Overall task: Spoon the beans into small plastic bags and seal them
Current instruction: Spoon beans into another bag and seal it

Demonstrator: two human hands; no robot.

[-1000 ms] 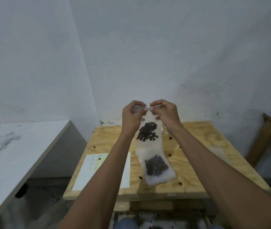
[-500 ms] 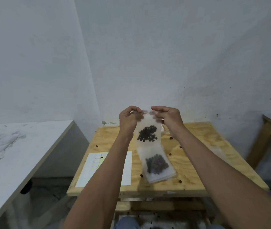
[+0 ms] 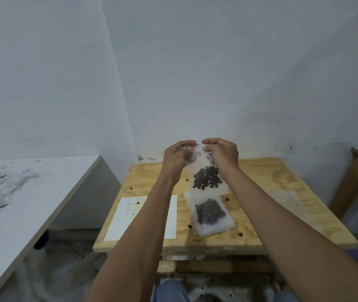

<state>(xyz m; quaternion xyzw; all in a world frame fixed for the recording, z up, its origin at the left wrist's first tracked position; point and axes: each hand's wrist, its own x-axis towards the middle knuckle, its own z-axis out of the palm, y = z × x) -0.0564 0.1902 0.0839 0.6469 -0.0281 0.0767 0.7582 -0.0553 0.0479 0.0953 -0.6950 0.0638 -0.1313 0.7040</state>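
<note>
Pale blue-grey walls meet in a corner behind a plywood table [image 3: 282, 192], which serves as the landmark. Both bare forearms reach forward from the near edge of the table and rise above its far half. The left hand [image 3: 174, 159] and the right hand [image 3: 222, 152] are raised side by side, backs toward the camera, fingers curled and their tips almost meeting. Between them they pinch the top edge of a small clear plastic bag [image 3: 208, 171], one hand at each upper corner; the fingers are blurred, so the exact finger placing cannot be told. The bag hangs upright above the middle of the table, and a clump of dark beans [image 3: 206, 178] sits in its lower part. Below it, on the table toward the near edge, lies a stack of flat bags [image 3: 214, 221], the top one holding another patch of dark beans. Left of the stack, partly hidden by the left forearm, a white sheet of paper [image 3: 119, 221] lies on the table. Several loose beans [image 3: 241, 234] are scattered over the tabletop. Left of the table stands a white counter [image 3: 21, 203] with grey smudges.
</note>
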